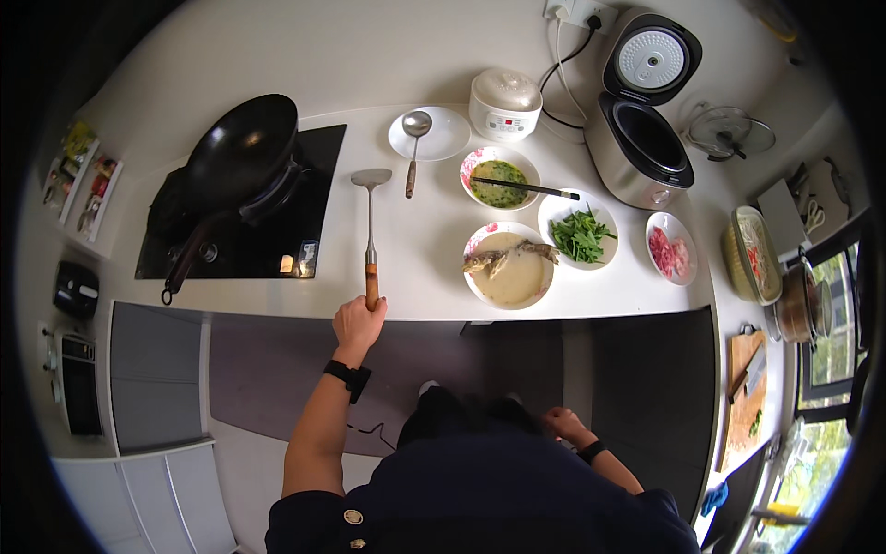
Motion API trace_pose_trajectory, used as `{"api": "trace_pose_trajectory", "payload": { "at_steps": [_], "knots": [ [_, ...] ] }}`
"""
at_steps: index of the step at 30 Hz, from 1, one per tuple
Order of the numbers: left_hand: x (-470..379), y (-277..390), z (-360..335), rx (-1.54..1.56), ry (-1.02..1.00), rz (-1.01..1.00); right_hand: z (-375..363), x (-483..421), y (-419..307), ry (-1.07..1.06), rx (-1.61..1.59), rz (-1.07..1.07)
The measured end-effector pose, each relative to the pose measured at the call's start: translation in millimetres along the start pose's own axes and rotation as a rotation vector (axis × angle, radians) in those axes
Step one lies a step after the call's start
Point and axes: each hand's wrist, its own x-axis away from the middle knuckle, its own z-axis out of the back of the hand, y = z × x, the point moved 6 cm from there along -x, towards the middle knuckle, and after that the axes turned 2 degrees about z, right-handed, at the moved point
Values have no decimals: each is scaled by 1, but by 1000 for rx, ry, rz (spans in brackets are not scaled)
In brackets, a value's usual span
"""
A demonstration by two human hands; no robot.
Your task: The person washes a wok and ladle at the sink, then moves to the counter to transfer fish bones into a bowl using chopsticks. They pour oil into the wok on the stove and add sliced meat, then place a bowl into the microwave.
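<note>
My left hand point(359, 323) grips the wooden handle of a metal wok spatula point(371, 225) at the counter's front edge; its blade points away from me. My right hand point(566, 424) hangs low beside my body, its fingers curled, and whether it holds anything is unclear. Left of the spatula, a black wok point(239, 156) sits tilted on the black cooktop point(294, 228). A steel ladle point(417, 124) rests on a white plate point(443, 142). To the right stand a bowl of pale soup with fish point(512, 280) and a bowl of green soup point(500, 176) with black chopsticks point(529, 187) across it.
A plate of chopped greens point(583, 235) and a dish of pink shredded food point(668, 249) lie to the right. Behind are a small white cooker point(505, 114) and an open rice cooker point(637, 152). A knife point(754, 367) lies on a wooden cutting board point(740, 422) at far right.
</note>
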Motion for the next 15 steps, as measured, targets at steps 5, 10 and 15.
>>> {"api": "trace_pose_trajectory", "payload": {
  "at_steps": [5,10,15],
  "knots": [
    [-22,-12,6,-149,155,-111,-89,-3,51,-166,157,42],
    [-30,-32,1,-121,195,-72,-147,33,71,-18,22,-16],
    [9,22,12,32,342,-622,-177,68,71,105,-13,-208]
  ]
}}
